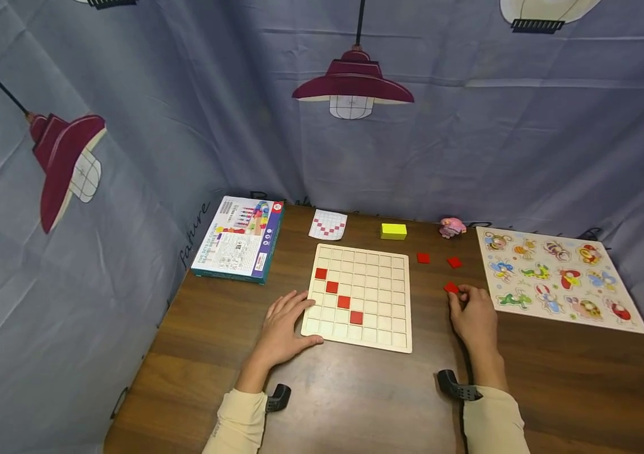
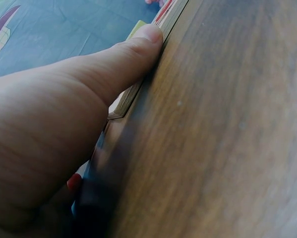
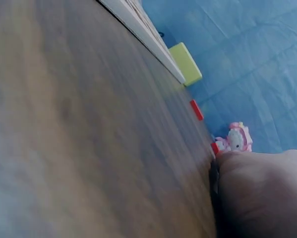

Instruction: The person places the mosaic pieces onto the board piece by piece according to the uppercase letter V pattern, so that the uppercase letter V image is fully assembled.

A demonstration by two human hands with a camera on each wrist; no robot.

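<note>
A pale wooden grid board (image 1: 381, 296) lies mid-table with red square tiles (image 1: 343, 302) in a descending diagonal. My left hand (image 1: 283, 331) rests at the board's left side, fingers spread and fairly straight on its edge. In the left wrist view, the thumb (image 2: 133, 52) lies along the board's near edge. My right hand (image 1: 476, 318) is right of the board, pinching a red tile (image 1: 451, 287) between thumb and fingers close to the tabletop. Two more loose red tiles, one left (image 1: 423, 258) and one right (image 1: 455, 262), lie beyond that hand.
Behind the board are a paper card (image 1: 328, 225) with a V of pinkish-red squares and a yellow block (image 1: 393, 231). A pink figurine (image 1: 452, 227) stands near the curtain. A boxed set (image 1: 239, 239) lies left, an insect picture board (image 1: 560, 277) right.
</note>
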